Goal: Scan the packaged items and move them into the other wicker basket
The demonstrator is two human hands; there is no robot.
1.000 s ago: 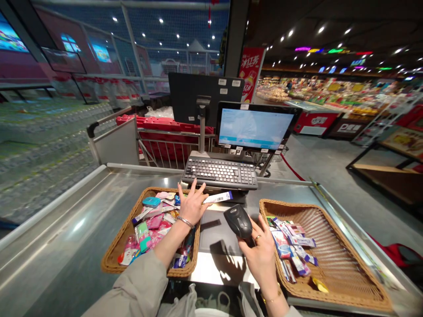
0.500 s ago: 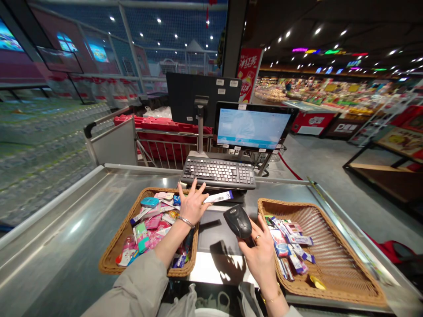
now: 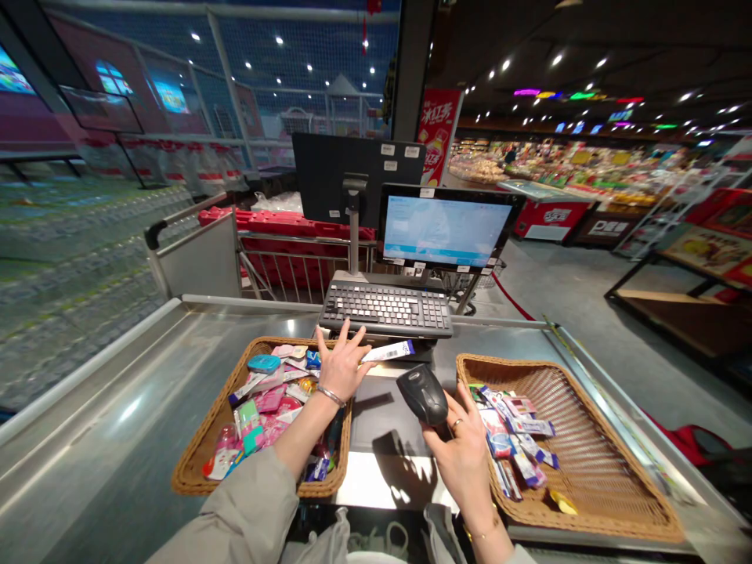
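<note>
Steel worktop runs out under my arms in this head view. My left hand is open, with the fingers spread, above the back edge of the left basket. It grips nothing that I can see. A white strip pack lies just past my thumb, but I cannot tell if they touch. My right hand is closed around a black scanner, and holds it up between the two baskets.

The scanner could slip and hit the steel if my grip got loose. The strip pack could slide away if my fingers bumped it. The left basket is full, so a knock could tip packs over its rim.

I count two hands, two baskets, one scanner, one keyboard and two screens. The packs in the left basket and the right basket are too jumbled to count. One yellow pack sits apart near the right basket's front edge.
</note>
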